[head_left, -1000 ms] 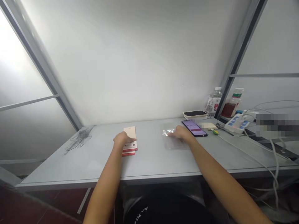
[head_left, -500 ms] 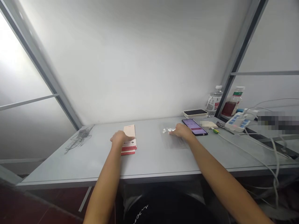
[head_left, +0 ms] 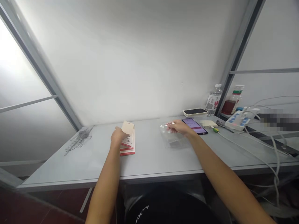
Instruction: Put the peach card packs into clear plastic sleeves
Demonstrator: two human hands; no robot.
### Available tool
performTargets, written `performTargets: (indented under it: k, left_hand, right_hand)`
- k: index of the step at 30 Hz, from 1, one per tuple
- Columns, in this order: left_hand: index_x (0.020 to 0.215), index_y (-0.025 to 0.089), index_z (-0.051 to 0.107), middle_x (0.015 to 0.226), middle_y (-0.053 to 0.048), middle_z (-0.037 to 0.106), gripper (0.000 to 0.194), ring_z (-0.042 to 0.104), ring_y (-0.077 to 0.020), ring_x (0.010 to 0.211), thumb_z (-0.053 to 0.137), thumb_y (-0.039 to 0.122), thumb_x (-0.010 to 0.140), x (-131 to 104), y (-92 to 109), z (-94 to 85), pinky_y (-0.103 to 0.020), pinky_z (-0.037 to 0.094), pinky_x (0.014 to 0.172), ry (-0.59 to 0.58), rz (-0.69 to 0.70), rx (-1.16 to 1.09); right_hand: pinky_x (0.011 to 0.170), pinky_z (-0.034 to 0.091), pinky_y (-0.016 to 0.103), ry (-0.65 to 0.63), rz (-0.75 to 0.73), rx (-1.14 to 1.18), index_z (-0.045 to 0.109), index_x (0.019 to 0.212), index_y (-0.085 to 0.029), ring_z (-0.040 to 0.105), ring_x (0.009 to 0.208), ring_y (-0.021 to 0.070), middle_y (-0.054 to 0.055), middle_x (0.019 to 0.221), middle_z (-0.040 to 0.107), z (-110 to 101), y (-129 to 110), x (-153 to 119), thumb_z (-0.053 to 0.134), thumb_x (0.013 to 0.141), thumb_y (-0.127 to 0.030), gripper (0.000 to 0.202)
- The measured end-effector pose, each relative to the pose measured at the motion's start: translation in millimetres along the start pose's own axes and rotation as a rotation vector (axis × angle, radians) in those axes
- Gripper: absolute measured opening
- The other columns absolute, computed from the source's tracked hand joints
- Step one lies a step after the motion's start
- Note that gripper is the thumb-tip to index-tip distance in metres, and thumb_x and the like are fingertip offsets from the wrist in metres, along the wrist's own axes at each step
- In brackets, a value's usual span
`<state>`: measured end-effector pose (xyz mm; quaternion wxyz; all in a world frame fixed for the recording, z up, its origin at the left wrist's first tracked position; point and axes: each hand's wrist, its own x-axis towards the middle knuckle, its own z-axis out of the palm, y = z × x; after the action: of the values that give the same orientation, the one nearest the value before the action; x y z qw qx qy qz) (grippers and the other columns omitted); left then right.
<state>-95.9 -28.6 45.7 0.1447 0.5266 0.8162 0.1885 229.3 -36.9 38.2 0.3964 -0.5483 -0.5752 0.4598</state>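
My left hand [head_left: 118, 135] grips the left edge of the top card [head_left: 127, 128], which is tilted over a small stack of white-and-red cards [head_left: 127, 152] on the grey table. Thumb and fingers close round that card. On the right, my right hand [head_left: 177, 127] pinches the upper edge of a clear plastic bag [head_left: 174, 142] with white round spots near its top left corner. The bag's lower part rests on the table.
A lit phone [head_left: 195, 127] lies right of the bag, a second phone [head_left: 195, 112] behind it. Farther right are a bottle [head_left: 213, 101], a jar [head_left: 231, 104], a power strip [head_left: 240, 119] and cables. Thin dark strands [head_left: 80, 138] lie far left.
The top card has turned and lifted off the stack in my left hand. My right hand has closed on the bag's top edge and raised it slightly.
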Motion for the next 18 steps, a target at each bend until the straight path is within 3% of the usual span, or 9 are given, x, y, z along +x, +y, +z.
performTargets:
  k: [5, 11, 14, 18]
  left_hand:
    - [0.082, 0.018, 0.053, 0.092, -0.013, 0.067, 0.029, 0.064, -0.0256, 0.081, 0.064, 0.038, 0.063, -3.8, 2.2, -4.7, -0.029, 0.043, 0.058, -0.035, 0.058, -0.035]
    - [0.081, 0.017, 0.057, 0.092, -0.013, 0.067, 0.023, 0.063, -0.0261, 0.085, 0.057, 0.038, 0.071, -6.6, 8.3, -5.8, -0.029, 0.044, 0.061, 0.021, 0.112, -0.051]
    - [0.083, 0.018, 0.058, 0.09, -0.009, 0.068, 0.023, 0.063, -0.0226, 0.085, 0.054, 0.039, 0.074, -6.5, 12.2, -5.3, -0.027, 0.045, 0.063, 0.061, 0.203, -0.141]
    - [0.087, 0.017, 0.058, 0.088, -0.007, 0.068, 0.027, 0.064, -0.0183, 0.077, 0.051, 0.041, 0.078, -7.3, 16.0, -2.6, -0.025, 0.048, 0.062, 0.088, 0.3, -0.446]
  right_hand:
    - [0.044, 0.041, 0.019, 0.037, -0.061, 0.08, 0.063, 0.091, -0.012, 0.061, 0.053, 0.0105, 0.009, 0.08, 0.07, 2.0, -8.7, -6.6, 0.051, 0.085, -0.024, 0.018]
    - [0.043, 0.044, 0.021, 0.118, -0.154, 0.082, 0.054, 0.093, -0.015, 0.062, 0.047, 0.0129, 0.008, 0.07, 0.068, 17.9, -5.0, -4.0, 0.044, 0.09, -0.033, 0.021]
    - [0.037, 0.039, 0.019, 0.178, -0.17, 0.038, 0.054, 0.089, -0.016, 0.055, 0.037, 0.0103, 0.003, 0.059, 0.064, 26.1, -1.8, -2.2, 0.045, 0.088, -0.041, 0.026]
    - [0.031, 0.03, 0.019, 0.266, -0.153, 0.032, 0.057, 0.077, -0.016, 0.039, 0.029, 0.0068, -0.004, 0.042, 0.049, 32.3, -1.9, -4.6, 0.053, 0.079, -0.054, 0.038]
